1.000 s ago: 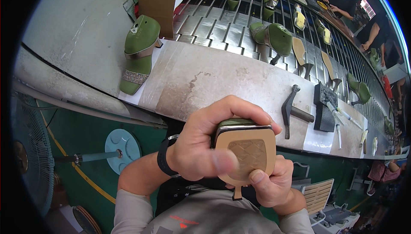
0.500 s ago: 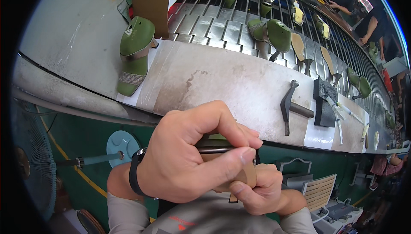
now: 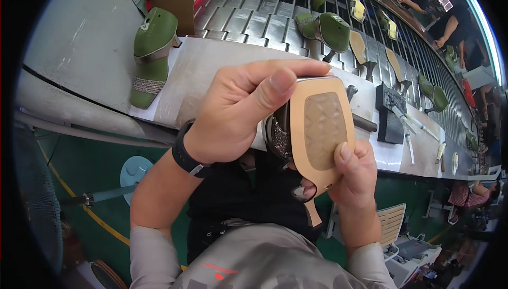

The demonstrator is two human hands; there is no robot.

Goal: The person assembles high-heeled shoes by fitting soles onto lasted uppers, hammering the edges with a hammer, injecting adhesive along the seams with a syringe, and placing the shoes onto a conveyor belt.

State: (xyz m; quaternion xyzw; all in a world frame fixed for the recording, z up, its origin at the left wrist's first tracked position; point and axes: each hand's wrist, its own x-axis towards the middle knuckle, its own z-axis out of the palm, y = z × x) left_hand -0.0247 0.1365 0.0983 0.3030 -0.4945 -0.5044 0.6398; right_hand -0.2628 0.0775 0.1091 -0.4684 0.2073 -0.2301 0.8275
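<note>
I hold a high-heeled shoe above the front edge of the bench. Its tan sole faces me, with a brownish patterned panel in the middle. The heel points down toward my body. A dark glittery strap shows along the left side. My left hand is closed on the shoe's top left edge, with its thumb at the sole's rim and an index finger laid over the top. Lower right, my right hand grips the shoe, its thumb pressed on the sole and its other fingers behind it.
A green shoe last with straps lies on the bench at left, beside a brown board. Behind, a slatted metal conveyor carries several lasts and soles. Right of the shoe are a partly hidden hammer, a black block and brushes.
The shoe has risen and turned, so its sole now faces me. Both hands have moved up with it, and my left hand no longer covers most of it.
</note>
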